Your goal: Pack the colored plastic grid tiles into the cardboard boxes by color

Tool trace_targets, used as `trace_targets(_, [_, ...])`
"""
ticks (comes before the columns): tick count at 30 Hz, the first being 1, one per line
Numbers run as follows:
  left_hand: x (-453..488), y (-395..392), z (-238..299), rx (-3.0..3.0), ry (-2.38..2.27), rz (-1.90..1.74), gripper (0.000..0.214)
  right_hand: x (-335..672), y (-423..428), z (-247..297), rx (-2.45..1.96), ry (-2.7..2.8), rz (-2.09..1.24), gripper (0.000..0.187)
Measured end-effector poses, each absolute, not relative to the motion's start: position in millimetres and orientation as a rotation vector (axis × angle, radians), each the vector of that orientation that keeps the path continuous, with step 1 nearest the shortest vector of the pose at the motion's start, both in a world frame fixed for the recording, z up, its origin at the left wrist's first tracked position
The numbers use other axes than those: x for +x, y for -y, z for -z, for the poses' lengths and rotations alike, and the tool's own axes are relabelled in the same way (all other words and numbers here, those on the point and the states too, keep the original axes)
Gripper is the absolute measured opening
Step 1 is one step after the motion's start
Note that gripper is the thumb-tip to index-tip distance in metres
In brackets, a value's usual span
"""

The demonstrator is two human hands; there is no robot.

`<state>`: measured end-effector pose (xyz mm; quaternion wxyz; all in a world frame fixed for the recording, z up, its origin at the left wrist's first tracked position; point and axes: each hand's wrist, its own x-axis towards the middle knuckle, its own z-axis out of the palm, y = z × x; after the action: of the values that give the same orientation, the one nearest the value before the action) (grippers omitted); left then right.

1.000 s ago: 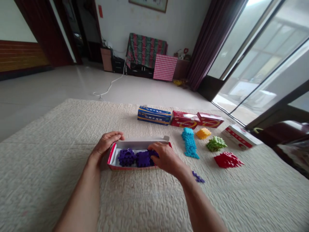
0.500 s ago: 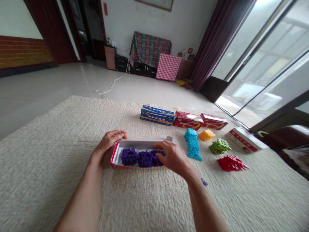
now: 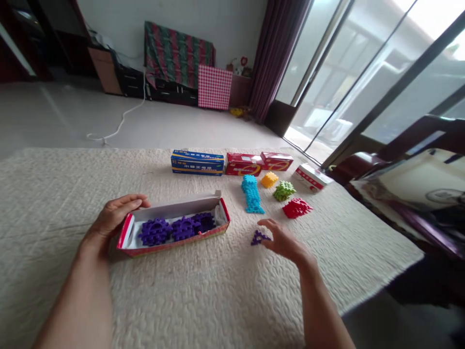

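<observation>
One flat purple toothed piece [image 3: 258, 238], beside right hand [image 3: 285, 242]

Matt purple plastic pieces [image 3: 174, 229] fill a glossy cardboard box [image 3: 170, 245] on a rough quilted cloth worktop [image 3: 218, 295], centre frame.

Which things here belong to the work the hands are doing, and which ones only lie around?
In use: left hand, open red box, purple pieces inside, loose purple piece, right hand.
Lying about: blue box, closed red boxes, white box, cyan pieces, orange pieces, green pieces, red pieces.
</observation>
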<state>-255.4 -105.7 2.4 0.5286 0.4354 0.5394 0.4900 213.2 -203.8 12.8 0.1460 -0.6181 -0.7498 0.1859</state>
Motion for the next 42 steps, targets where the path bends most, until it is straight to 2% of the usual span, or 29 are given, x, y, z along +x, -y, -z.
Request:
trace_targets(4, [-254.6, 105.0, -3.7, 1.042, -1.287, -1.161, 0.039, 207.7, 211.5, -3.7, -1.684, 2.218, -0.573, 0.055])
trace_targets(11, [-244.8, 109.5, -6.7, 1.011, -1.289, -1.246, 0.039, 200.2, 211.7, -0.2, -1.66, 2.256, -0.506, 0.042])
trace_targets(16, [-245.3, 111.8, -1.4, 0.985, -1.244, -1.223, 0.036, 199.8, 209.3, 0.3, -1.747, 2.269, -0.484, 0.047])
trace_targets(25, [-244.7, 112.3, -0.1, 0.977, -1.209, -1.245, 0.028, 209.5, 198.2, -5.3, -1.784, 2.323, -0.45, 0.026])
trace_targets(30, [-243.2, 113.0, -2.9, 0.964, -1.197, -1.26, 0.028, 199.5, 181.0, -41.0, -1.619, 2.221, -0.325, 0.032])
trace_targets(35, [-243.9, 110.7, -2.3, 0.947, -1.198, -1.259, 0.029, 126.2, 154.6, -91.5, -1.299, 2.395, -0.318, 0.031])
trace_targets(42, [-245.4, 109.8, -2.8, 1.015, -1.212, -1.237, 0.034, 71.2, 122.4, -87.7, -1.307, 2.712, -0.347, 0.032])
